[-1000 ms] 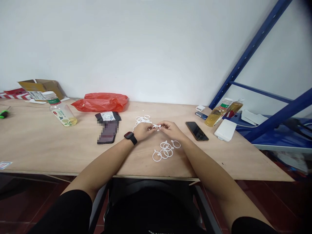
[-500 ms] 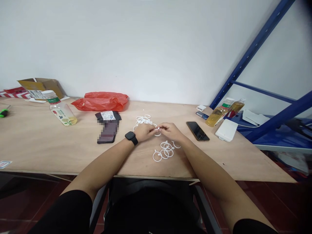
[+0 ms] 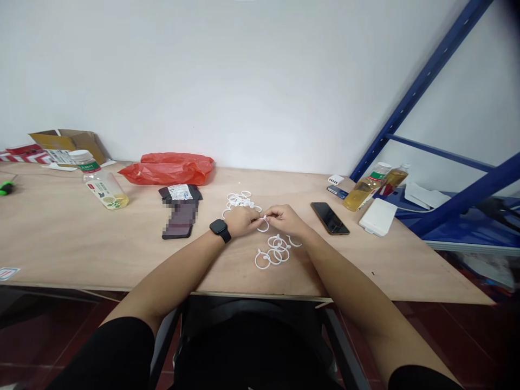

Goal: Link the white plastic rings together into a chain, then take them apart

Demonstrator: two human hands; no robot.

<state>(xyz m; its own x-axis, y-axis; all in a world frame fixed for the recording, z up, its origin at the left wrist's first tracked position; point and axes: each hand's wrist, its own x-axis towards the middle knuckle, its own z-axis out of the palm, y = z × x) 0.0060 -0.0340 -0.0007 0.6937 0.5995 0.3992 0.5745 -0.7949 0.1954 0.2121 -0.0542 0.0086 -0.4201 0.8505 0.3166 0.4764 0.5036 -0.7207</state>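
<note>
Between my two hands is a white plastic ring (image 3: 263,229), its small tab at the top pinched by the fingertips. My left hand (image 3: 241,221), with a black watch on the wrist, grips it from the left with closed fingers. My right hand (image 3: 284,219) pinches it from the other side. Just behind my left hand lies a heap of white rings (image 3: 239,200), partly covered by that hand. Nearer to me, below my right hand, several loose white rings (image 3: 278,252) overlap on the wooden table (image 3: 227,268).
A phone (image 3: 330,218), a white box (image 3: 377,216) and a tilted bottle (image 3: 365,189) lie to the right, beside a blue shelf frame (image 3: 426,51). Leftward are a red plastic bag (image 3: 170,169), a dark phone-like item (image 3: 181,219), another bottle (image 3: 103,187) and a cardboard box (image 3: 71,142).
The held ring now hangs slightly lower and shows more of its loop below the fingers. Both hands have barely shifted; the other rings stay where they were.
</note>
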